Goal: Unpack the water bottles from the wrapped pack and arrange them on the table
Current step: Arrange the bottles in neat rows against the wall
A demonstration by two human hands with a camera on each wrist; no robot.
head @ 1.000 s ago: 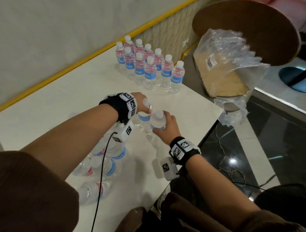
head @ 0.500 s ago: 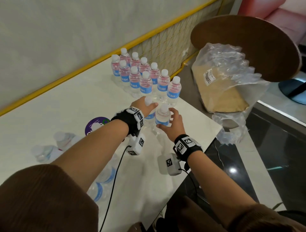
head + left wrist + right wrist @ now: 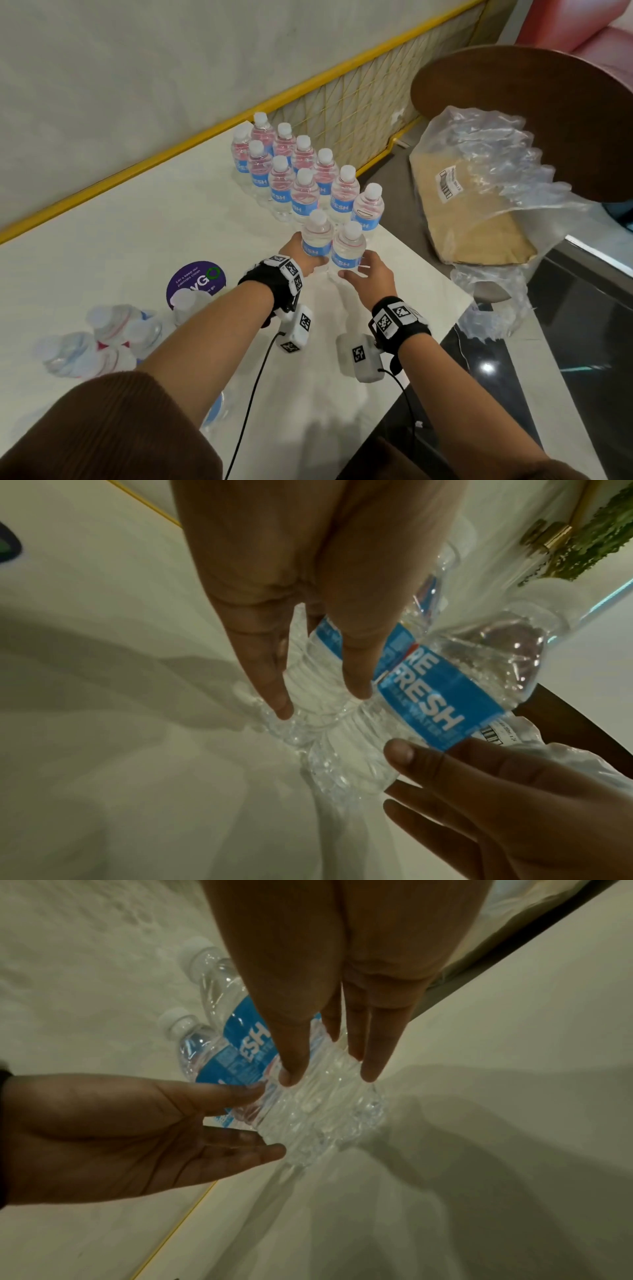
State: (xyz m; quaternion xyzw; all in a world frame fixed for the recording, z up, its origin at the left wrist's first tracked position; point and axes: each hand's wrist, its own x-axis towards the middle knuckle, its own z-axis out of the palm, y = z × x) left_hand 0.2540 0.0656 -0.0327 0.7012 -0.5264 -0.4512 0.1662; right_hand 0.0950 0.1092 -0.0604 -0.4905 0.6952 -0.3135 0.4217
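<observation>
Two clear water bottles with blue labels stand side by side at the front of a block of several upright bottles point(image 3: 301, 181) on the white table point(image 3: 137, 222). My left hand point(image 3: 308, 260) holds the left bottle point(image 3: 317, 236) low down between thumb and fingers. The right bottle point(image 3: 349, 246) is held the same way by my right hand point(image 3: 366, 277). In the left wrist view the left hand point(image 3: 322, 702) straddles its ribbed bottle point(image 3: 315, 680). The right wrist view shows the right hand point(image 3: 329, 1077) around its bottle point(image 3: 325, 1104).
Several more bottles point(image 3: 113, 335) lie on their sides at the near left, beside a round purple sticker point(image 3: 197, 282). The table's right edge point(image 3: 442, 291) runs close to my right hand. Beyond it lie crumpled plastic wrap point(image 3: 496, 164) over cardboard point(image 3: 469, 233) and a round brown table point(image 3: 531, 113).
Both hands have carried their bottles away from me, up to the front of the standing block. My grip has slid from the bottles' tops down to their lower halves.
</observation>
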